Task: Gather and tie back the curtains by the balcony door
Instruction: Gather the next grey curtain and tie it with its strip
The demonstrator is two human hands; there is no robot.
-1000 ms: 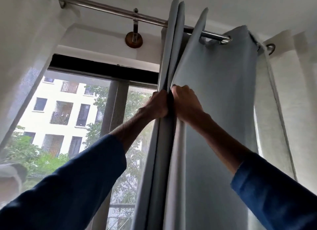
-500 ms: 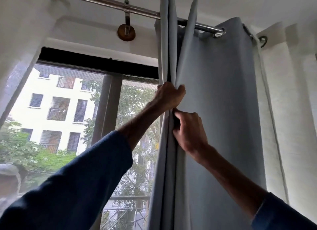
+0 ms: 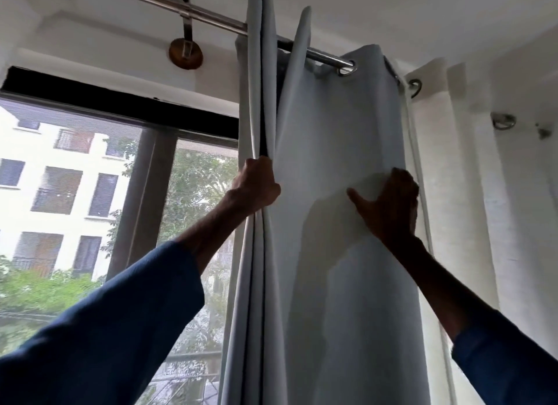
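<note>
Left hand [image 3: 256, 188] curled round the gathered folds of the pale grey curtain [image 3: 332, 127], right hand [image 3: 388, 204] laid flat on the cloth near its right edge, thumb spread, curtain hanging from the metal rod [image 3: 211, 15], bunched beside the balcony door [image 3: 145, 193]

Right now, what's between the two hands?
Only a flat panel of the curtain, from the left hand gripping its folds to the right hand; head view.

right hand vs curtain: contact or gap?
Touching. Head view: the right hand lies flat against the face of the curtain, thumb spread, and the fabric creases around it; no gap shows.
</note>
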